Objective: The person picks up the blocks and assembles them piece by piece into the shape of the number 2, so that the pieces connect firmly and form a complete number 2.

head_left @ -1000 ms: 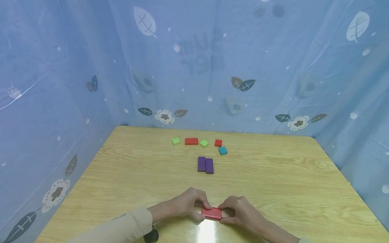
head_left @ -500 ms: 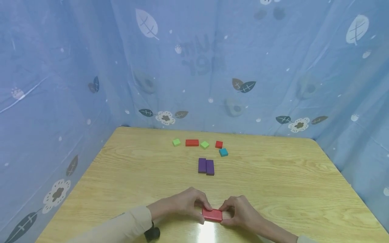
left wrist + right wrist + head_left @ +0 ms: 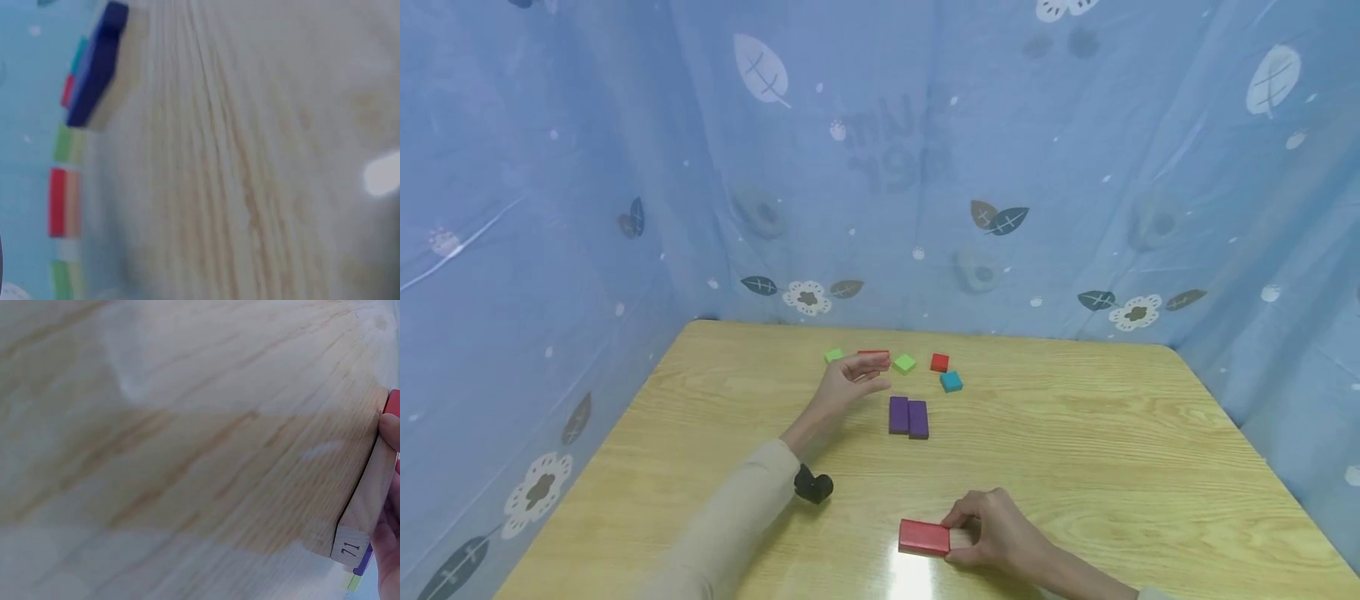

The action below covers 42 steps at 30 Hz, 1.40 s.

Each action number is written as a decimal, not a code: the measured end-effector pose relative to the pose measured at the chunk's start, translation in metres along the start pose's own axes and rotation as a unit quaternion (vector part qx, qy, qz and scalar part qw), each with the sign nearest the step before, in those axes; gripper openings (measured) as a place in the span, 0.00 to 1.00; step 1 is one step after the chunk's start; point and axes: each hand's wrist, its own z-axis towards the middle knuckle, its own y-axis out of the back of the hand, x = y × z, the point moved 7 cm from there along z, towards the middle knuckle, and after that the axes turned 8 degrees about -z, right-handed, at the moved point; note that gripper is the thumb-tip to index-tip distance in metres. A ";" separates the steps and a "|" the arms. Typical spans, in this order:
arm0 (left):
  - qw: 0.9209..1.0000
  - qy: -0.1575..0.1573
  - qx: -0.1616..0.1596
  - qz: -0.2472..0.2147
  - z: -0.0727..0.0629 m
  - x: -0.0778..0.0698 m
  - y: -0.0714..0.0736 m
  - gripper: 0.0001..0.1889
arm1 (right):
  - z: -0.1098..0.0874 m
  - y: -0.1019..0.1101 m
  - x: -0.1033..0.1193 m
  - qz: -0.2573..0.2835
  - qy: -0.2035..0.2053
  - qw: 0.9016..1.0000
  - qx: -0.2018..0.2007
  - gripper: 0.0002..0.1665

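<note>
My left hand (image 3: 846, 385) is held out over the far part of the table, holding nothing. Its fingers are fairly straight, the thumb apart, and it partly covers a long red block (image 3: 874, 353) in the head view. Near the front edge lies another red block (image 3: 924, 537). The thumb and fingers of my right hand (image 3: 997, 532) pinch at its right end. There, in the right wrist view, a bare wooden block (image 3: 370, 494) with 71 on its end sits between the fingertips, a bit of red at its upper end.
Two purple blocks (image 3: 908, 417) lie side by side mid-table. Behind them are a blue block (image 3: 951, 382), a small red block (image 3: 940, 362) and green blocks (image 3: 904, 364). A patterned blue curtain (image 3: 917, 167) encloses the table (image 3: 1075, 442).
My left hand has let go of the near red block and moved forward and left to the far blocks. The right hand has stayed at the near red block's right end.
</note>
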 end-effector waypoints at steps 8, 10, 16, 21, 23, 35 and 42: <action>0.999 0.029 -0.014 0.023 0.008 0.025 0.015 0.23 | 0.000 -0.003 0.001 0.008 0.006 1.000 0.001 0.14; 0.999 0.035 -0.007 0.034 0.009 0.029 0.015 0.24 | 0.000 -0.002 0.002 0.008 0.008 1.000 0.001 0.14; 0.996 0.064 0.000 0.056 0.011 0.035 0.012 0.26 | 0.000 -0.001 0.003 0.009 0.017 1.000 -0.003 0.14; 0.989 0.106 0.017 0.104 0.011 0.038 0.006 0.33 | -0.001 -0.002 0.001 0.010 0.011 1.000 -0.003 0.14; 0.984 0.122 0.030 0.129 0.010 0.039 0.002 0.36 | -0.001 -0.002 0.001 0.010 0.010 1.000 -0.003 0.14; 0.954 0.141 0.099 0.245 0.011 0.042 -0.009 0.41 | -0.001 -0.003 -0.002 0.011 0.013 1.000 -0.003 0.14; 0.938 0.124 0.134 0.295 0.010 0.041 -0.021 0.42 | -0.001 -0.002 -0.002 0.008 0.017 1.000 -0.010 0.14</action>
